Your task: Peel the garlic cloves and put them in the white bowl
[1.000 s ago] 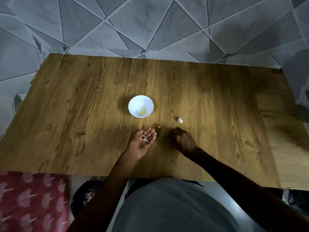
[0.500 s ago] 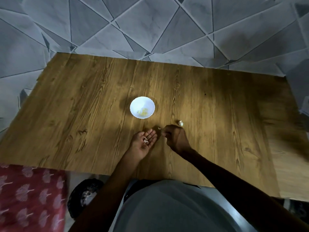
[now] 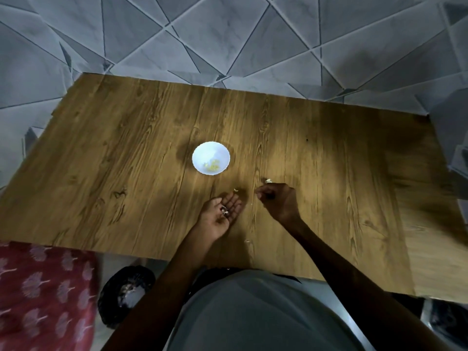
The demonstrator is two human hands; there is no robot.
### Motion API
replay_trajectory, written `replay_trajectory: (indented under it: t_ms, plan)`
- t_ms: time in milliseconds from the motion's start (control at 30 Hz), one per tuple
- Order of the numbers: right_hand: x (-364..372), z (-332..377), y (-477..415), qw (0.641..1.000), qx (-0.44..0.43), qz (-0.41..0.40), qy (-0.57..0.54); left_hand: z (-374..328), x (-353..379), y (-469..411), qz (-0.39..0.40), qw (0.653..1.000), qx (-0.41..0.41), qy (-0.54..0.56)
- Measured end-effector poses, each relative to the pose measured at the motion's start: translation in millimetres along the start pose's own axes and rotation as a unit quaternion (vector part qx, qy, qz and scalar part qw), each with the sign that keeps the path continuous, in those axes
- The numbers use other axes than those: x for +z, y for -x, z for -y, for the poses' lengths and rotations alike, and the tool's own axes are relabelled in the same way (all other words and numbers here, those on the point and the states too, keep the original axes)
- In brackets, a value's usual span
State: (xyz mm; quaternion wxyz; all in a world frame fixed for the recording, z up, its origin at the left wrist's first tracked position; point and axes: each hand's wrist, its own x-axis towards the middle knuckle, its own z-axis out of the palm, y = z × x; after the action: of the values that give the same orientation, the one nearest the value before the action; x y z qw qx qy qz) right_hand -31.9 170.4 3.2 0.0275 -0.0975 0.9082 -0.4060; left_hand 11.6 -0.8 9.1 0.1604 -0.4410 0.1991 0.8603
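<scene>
The white bowl (image 3: 202, 154) stands mid-table with several yellowish peeled cloves (image 3: 212, 168) inside. My left hand (image 3: 220, 216) lies palm up on the wooden table (image 3: 114, 160) just below the bowl, fingers relaxed, with small white garlic scraps (image 3: 224, 212) resting in the palm. My right hand (image 3: 278, 201) rests to its right with the fingers curled in; nothing shows between them. An unpeeled garlic clove (image 3: 268, 181) lies just beyond its knuckles. A small garlic bit (image 3: 236, 190) sits on the table between the two hands.
A skin scrap (image 3: 247, 241) lies near the table's front edge. Below that edge on the left stands a dark bin (image 3: 126, 292) with pale scraps, beside a red patterned cloth (image 3: 43, 295). Grey tiled floor surrounds the table.
My right hand reached left toward the small bit, then drew back a little to the right, still curled. The left hand stayed palm up with the scraps. The camera tilted slightly.
</scene>
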Motion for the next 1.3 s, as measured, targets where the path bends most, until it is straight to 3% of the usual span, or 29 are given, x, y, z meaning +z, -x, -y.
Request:
replay_trajectory:
  t_ms: [133,267,533,667,900,1133,1300]
  plan:
    - [-7.2,-29.0,5.7,0.996,0.040,0.051,0.059,-7.2,-11.0,0.1,0.000,1.000,0.003,0.016]
    - [5.7,-30.0,14.1,0.989,0.017,0.115,0.087,-10.5,-14.8,-0.8,-0.001,1.000,0.011,0.018]
    - [32.0,-16.1,20.2,0.962,-0.122,0.096,0.226,-10.4,-15.2,4.3,-0.006,1.000,0.019,0.010]
    - [30.8,-17.3,36.0,0.945,-0.161,0.133,0.252,-8.1,-16.7,6.2,-0.010,1.000,0.019,0.011]
    - [41.0,-9.2,27.8,0.950,-0.119,0.102,0.269,1.2,-24.2,13.9,-0.020,0.999,0.030,0.018]
    - [40.1,-20.4,93.3,0.911,-0.274,0.134,0.278,3.5,-46.3,27.6,-0.027,0.998,0.054,0.035]
    - [35.3,-2.7,62.8,0.935,-0.191,0.164,0.249,5.9,-63.1,33.6,-0.032,0.997,0.061,0.035]
